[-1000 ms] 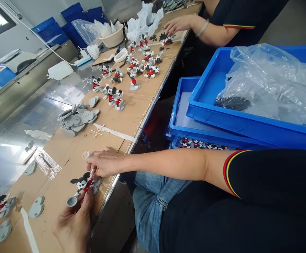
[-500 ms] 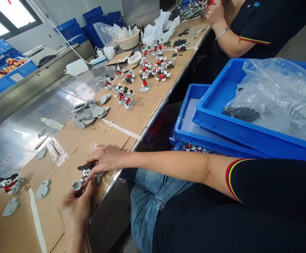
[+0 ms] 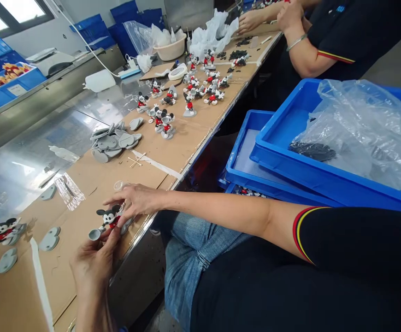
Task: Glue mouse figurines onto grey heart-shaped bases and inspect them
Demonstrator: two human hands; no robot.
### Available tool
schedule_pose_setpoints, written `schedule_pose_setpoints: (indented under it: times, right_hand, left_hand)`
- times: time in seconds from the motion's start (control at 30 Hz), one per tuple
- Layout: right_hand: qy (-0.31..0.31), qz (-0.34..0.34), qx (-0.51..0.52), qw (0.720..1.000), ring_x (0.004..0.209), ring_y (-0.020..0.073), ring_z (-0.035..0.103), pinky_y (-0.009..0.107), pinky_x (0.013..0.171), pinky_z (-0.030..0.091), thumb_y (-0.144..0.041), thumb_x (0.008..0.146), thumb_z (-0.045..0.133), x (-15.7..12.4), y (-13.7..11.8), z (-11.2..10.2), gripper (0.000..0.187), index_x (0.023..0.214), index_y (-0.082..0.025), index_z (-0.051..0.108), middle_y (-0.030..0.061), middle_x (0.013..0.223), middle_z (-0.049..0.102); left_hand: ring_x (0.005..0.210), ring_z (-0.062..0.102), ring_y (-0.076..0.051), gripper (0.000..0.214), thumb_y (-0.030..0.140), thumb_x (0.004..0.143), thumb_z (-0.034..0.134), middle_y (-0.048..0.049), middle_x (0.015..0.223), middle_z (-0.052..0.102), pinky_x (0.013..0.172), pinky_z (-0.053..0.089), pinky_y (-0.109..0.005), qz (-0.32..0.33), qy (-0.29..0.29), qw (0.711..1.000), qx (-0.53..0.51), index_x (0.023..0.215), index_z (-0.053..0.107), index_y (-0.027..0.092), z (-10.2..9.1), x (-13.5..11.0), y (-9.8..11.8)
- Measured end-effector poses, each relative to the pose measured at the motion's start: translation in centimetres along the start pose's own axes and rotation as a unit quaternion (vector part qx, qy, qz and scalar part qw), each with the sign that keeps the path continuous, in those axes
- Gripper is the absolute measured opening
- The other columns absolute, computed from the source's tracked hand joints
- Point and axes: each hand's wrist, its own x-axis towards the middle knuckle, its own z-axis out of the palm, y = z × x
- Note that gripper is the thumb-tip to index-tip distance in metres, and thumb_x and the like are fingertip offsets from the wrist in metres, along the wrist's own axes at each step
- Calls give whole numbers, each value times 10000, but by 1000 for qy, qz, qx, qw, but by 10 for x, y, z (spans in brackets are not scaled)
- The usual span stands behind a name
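Observation:
A black, white and red mouse figurine (image 3: 109,216) with a grey cup-like piece (image 3: 94,234) at its side is held low over the cardboard near the table's front edge. My left hand (image 3: 95,260) grips it from the near side, thumb and fingers closed near the cup. From the right, my right hand (image 3: 136,202) closes on the figurine's body and grey base, with one finger stretched over behind the head. The base is partly hidden by my fingers. Left of my hands lie heart-shaped grey bases (image 3: 49,238) and another mouse figurine (image 3: 2,229).
Further along the cardboard are a pile of grey bases (image 3: 112,140), crossed cotton swabs (image 3: 137,159) and several mouse figurines (image 3: 168,124). Blue trays (image 3: 290,161) with plastic bags stand to my right. Beyond them, a co-worker's arm (image 3: 304,50) reaches over the table.
The view has shifted slightly. My right-hand fingers have moved off the figurine's face, so its head and red body show more. A co-worker's hand now reaches out beside the white plastic bag.

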Motion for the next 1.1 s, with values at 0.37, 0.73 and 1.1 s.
schedule_pose_setpoints:
  times: [0.37,0.73,1.1]
  right_hand:
    - [126,-55,-69,988,1035,138,590,254,975,385,-167,875,697,5,-8,4,52,914,-153,729,30,1016,703]
    - [104,0,-131,986,966,177,560,270,805,396,-227,871,691,16,-18,-3,79,884,-178,751,23,888,616]
    - [146,-96,-28,984,942,126,602,248,917,446,-152,837,731,-3,-7,-2,209,1038,-113,692,71,1068,673]
  left_hand:
    - [621,568,-110,509,462,418,861,-4,706,685,590,427,-218,20,-18,1000,-1,798,725,153,-4,5,-8]
    - [615,563,-114,540,516,427,856,-16,725,691,543,406,-204,13,-29,999,22,807,712,162,-7,4,-8]
    - [650,592,-122,567,517,404,853,-18,750,714,624,453,-233,-4,-4,1000,25,847,753,177,-3,0,-5]
